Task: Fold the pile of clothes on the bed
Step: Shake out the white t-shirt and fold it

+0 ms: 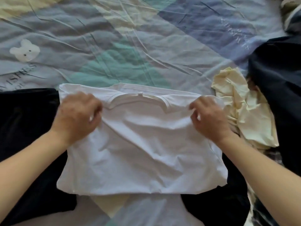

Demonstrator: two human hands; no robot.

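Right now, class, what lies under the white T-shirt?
Dark clothes stick out from under the white T-shirt on both sides, resting on the bedspread. Anything beneath its middle is covered.

**Open bedding beyond the shirt, clothes crowding both sides**

The far stretch of the bed cover (130, 38), beyond the white shirt (140, 152), lies flat and bare, giving room to reach forward. On the left, a dark garment (27, 144) touches the shirt's edge and runs under the left forearm. On the right, a crumpled cream garment (244, 108) sits just beside the shirt, with a dark heap (280, 95) behind it. A narrow strip of cover shows at the near edge.
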